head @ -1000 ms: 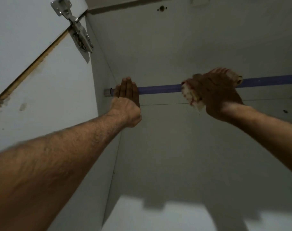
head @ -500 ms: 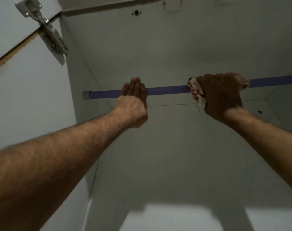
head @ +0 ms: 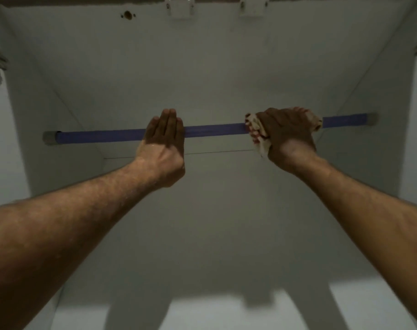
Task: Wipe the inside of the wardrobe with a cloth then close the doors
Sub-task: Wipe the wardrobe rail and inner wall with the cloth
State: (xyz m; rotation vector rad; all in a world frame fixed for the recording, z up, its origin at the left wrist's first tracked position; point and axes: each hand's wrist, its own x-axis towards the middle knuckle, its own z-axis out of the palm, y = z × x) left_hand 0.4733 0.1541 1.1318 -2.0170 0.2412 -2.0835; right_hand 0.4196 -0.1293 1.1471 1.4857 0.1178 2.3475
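Rail: the blue rail (head: 209, 132) runs across the wardrobe (head: 202, 67), from one side wall to the other.
Left hand: your left hand (head: 163, 144) lies flat over the rail's middle, fingers straight, gripping nothing.
Right hand: your right hand (head: 287, 136) is clenched around the cloth (head: 256, 129), pressing it on the rail, right of the middle.

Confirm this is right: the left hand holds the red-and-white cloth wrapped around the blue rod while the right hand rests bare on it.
Hands are swapped. The head view shows the right hand clutching the red-and-white cloth around the blue rod, while the left hand rests bare on it.
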